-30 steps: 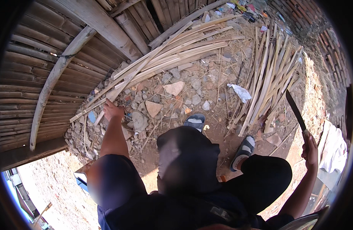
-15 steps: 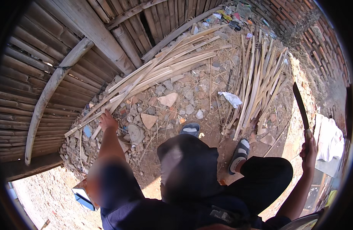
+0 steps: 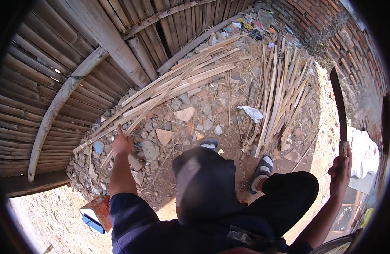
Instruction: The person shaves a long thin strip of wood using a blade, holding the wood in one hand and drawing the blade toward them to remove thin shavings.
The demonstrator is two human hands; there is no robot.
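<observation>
My right hand is wrapped round the pale handle of a machete, its long dark blade pointing up and away at the far right. At the left, my left hand is low over the rubble with the index finger stretched out and the other fingers curled. A pale wooden strip runs beneath it, one end showing on the near side; the curled fingers seem to grip it, though their undersides are hidden. Just beyond lies a loose pile of long pale strips, crossing one another.
A second heap of strips lies at the right beside a white plastic bag. Broken bricks and stones cover the ground. A slatted wall bounds the left, a brick wall the right. White cloth hangs near my right hand.
My left hand has drawn back a little toward me, its index finger now extended, and the strip under it has shifted the same way. The machete has risen and turned more upright.
</observation>
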